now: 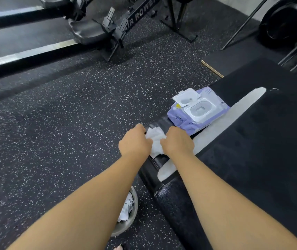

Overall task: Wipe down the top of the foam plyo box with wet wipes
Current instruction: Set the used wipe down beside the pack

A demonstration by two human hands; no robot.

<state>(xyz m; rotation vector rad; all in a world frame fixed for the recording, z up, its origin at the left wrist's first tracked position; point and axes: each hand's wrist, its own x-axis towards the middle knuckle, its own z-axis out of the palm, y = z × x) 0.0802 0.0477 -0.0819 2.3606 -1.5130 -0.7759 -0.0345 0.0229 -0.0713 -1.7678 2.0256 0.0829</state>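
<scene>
As both arms reach to mid-frame, the left hand [135, 142] and right hand [178, 141], fingers curled, each grip one side of a white wet wipe [155, 140] at the left edge of the foam plyo box [266, 145], beside the open wipes pack [198, 111].

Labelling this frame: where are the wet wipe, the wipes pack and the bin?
wet wipe [155, 141], head view, middle of the sheet
wipes pack [180, 121], head view, purple wrapper
bin [135, 206], head view, grey rim

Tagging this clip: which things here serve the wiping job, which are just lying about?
In use: white wet wipe, gripped by left hand and right hand; purple wipes pack with open white lid; black foam plyo box; round grey bin holding crumpled wipes.
Lying about: black air rower; black wood-edged board.
</scene>
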